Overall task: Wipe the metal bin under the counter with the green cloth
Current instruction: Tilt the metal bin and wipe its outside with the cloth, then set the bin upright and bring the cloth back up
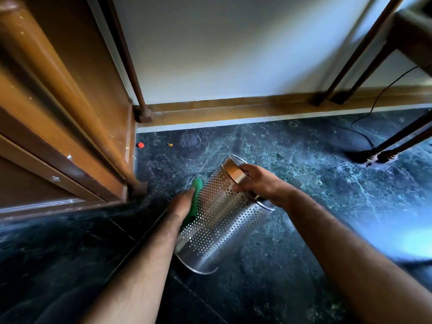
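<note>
A perforated metal bin point(217, 220) is tilted over the dark floor, one end pointing away from me and the other end toward me. My right hand point(259, 183) grips the bin's far end, fingers over its edge. My left hand point(182, 204) presses the green cloth point(195, 202) flat against the bin's left side. Most of the cloth is hidden between my hand and the metal.
A brown wooden cabinet point(58, 118) and metal legs point(140, 108) stand at the left. More furniture legs point(383, 155) and a black cable point(364, 134) are at the right. A white wall with a brown skirting point(233, 108) runs behind. Small red point(140, 145) and orange point(170, 145) bits lie on the dark marble floor point(292, 164).
</note>
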Demonstrator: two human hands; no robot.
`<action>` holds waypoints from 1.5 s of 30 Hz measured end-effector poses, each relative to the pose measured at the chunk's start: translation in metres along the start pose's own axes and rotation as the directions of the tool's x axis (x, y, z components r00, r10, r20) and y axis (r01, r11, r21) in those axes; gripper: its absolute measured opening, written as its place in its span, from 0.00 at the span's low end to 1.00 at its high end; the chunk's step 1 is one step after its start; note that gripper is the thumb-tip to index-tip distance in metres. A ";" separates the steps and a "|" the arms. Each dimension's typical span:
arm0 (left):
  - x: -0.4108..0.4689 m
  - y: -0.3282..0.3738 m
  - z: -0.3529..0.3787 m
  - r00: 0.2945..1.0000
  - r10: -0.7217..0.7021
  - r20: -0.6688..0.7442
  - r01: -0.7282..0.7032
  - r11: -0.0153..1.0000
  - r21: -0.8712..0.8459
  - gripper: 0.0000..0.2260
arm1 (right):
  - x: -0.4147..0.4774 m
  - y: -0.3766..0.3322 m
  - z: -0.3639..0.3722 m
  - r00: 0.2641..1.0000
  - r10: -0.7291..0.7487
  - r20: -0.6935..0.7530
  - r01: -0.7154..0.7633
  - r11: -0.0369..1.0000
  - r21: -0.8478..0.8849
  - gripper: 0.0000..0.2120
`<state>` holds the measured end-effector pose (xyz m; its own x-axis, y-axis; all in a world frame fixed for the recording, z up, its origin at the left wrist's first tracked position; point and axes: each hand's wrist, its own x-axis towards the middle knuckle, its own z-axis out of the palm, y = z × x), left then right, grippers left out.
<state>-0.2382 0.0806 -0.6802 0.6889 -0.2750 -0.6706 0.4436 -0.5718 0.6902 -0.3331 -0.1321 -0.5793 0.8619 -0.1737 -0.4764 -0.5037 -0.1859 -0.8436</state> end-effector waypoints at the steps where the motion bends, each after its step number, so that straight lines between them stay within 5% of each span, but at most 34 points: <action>1: -0.001 0.013 0.003 0.999 0.045 -0.010 -0.045 0.999 0.015 0.40 | 0.001 -0.006 0.002 1.000 -0.027 -0.015 0.026 1.000 -0.012 0.19; 7: -0.003 0.089 0.021 0.927 0.292 -0.235 -0.297 0.955 0.015 0.17 | 0.008 -0.027 0.006 0.960 -0.224 -0.165 0.141 0.903 -0.405 0.14; 12: 0.005 0.084 0.005 0.936 0.108 -0.334 -0.221 0.922 -0.319 0.08 | 0.014 -0.020 0.012 0.959 -0.257 -0.120 0.116 0.741 -0.661 0.15; 27: -0.001 0.050 -0.009 0.898 -0.018 -0.439 -0.297 0.713 -0.635 0.10 | 0.019 0.007 0.049 0.951 -0.302 0.066 0.200 0.441 -0.875 0.15; 33: -0.015 0.062 -0.007 0.902 -0.044 -0.430 -0.286 0.686 -0.670 0.10 | 0.012 -0.001 0.049 0.960 -0.275 0.056 0.188 0.481 -0.856 0.19; 38: -0.057 0.080 -0.009 0.912 -0.070 -0.404 -0.265 0.650 -0.712 0.09 | -0.033 -0.062 0.039 0.806 -0.592 -0.003 0.481 0.658 -0.580 0.21; 41: -0.101 0.110 -0.017 0.930 -0.062 -0.362 -0.232 0.666 -0.709 0.07 | -0.058 -0.115 0.037 0.891 -0.443 0.097 0.406 0.683 -0.607 0.30; 45: -0.157 0.164 -0.031 0.946 -0.066 -0.316 -0.184 0.695 -0.695 0.18 | -0.090 -0.173 0.024 0.927 -0.375 0.025 0.299 0.697 -0.652 0.15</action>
<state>-0.2557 0.0542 -0.4531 0.8039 0.0222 -0.5944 0.5802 0.1907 0.7918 -0.3224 -0.0606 -0.3964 0.9891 -0.0672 -0.1313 -0.1307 -0.8120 -0.5688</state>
